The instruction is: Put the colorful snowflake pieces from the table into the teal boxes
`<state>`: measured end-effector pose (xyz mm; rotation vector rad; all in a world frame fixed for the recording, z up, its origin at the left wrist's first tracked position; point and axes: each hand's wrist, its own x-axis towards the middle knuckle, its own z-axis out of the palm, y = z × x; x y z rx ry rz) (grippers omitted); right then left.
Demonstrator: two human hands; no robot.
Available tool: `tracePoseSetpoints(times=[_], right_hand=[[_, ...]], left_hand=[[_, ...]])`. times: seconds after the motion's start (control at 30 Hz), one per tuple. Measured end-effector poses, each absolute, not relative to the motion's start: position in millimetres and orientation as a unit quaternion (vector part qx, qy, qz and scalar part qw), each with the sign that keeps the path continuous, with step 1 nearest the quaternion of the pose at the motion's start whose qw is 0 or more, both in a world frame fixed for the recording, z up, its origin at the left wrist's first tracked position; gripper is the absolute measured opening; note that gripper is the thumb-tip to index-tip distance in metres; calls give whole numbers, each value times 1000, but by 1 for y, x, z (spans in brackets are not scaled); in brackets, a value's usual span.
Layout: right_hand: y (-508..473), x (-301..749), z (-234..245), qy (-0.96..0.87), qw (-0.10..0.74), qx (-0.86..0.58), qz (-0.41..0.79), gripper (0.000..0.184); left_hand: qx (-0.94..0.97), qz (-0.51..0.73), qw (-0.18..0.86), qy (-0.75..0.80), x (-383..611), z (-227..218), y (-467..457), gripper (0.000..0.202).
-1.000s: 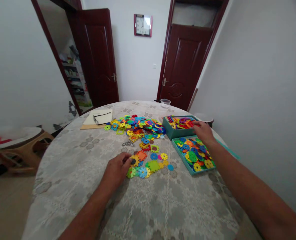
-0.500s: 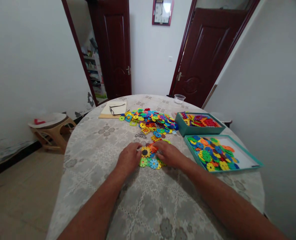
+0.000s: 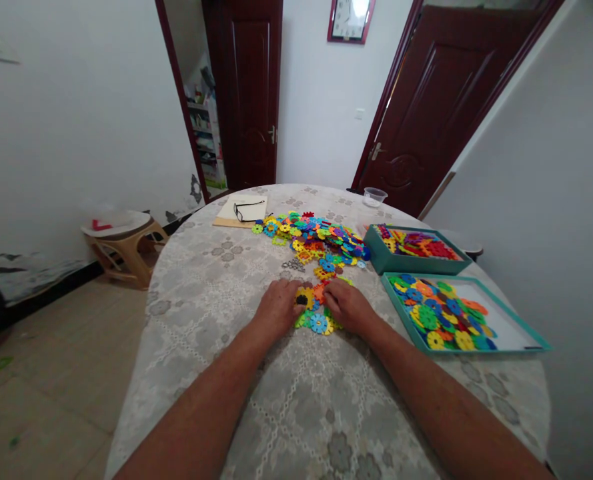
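My left hand [image 3: 279,305] is closed on the edge of a yellow toothed piece [image 3: 304,293] with a dark disc at its middle. From the other side, my right hand [image 3: 350,305] has its fingers curled in a pinch at an orange-red toothed disc [image 3: 319,292]. Both pieces are part of a small cluster of interlocking plastic discs between my hands. A light-blue disc [image 3: 319,324] lies at its near edge, with green and yellow ones beside it. My fingers cover part of the cluster, so how the pieces join is hidden.
Beyond my hands spreads a pile of coloured discs [image 3: 316,233]. Grey pieces [image 3: 293,265] lie before it. On the right stand a teal box [image 3: 391,262] of pieces and its shallow lid [image 3: 411,333] holding discs. Glasses [image 3: 246,213] rest at the back left; a clear bowl [image 3: 375,195] stands behind.
The view has turned left, so everything sits further right. My right fingers have curled tighter at the orange-red disc, and my left hand still holds the yellow piece.
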<state>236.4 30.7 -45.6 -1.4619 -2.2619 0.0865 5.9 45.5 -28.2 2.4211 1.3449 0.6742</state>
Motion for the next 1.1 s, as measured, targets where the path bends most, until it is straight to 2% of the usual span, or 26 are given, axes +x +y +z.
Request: tracePoseSetpoints(times=[0.03,0.1,0.17,0.27,0.47,0.53,0.7,0.77,0.93,1.1], right_hand=[[30,237,-46,-817,234,-526,32,15],[28,236,-46,-811,244,-531,33,25],[26,236,-46,-803,234,-547,36,34],[25,237,-45,-798,221,-558,52,36],[25,241,-43,-786,280,-543,92,53],[25,241,-41,-780,312,-530,112,47],[25,239,-35,-751,377,-522,147,17],[25,237,-34,-723,409,-533,162,12],[25,230,-33,-603,490,-558,292,26],[15,215,-34,-623,458,-491,402,28]], left_hand=[[838,244,154,463,6,-29,45,52],[840,250,178,448,5,-30,46,50],[848,241,197,429,4,-30,48,37],[857,241,206,406,3,-26,51,21],[842,307,183,404,1,-18,51,28],[844,314,163,403,1,-18,48,28],[842,356,150,377,3,-14,43,26],[824,381,156,388,4,-11,42,26],[772,416,242,416,5,-8,44,22],[740,403,363,397,8,-9,42,23]])
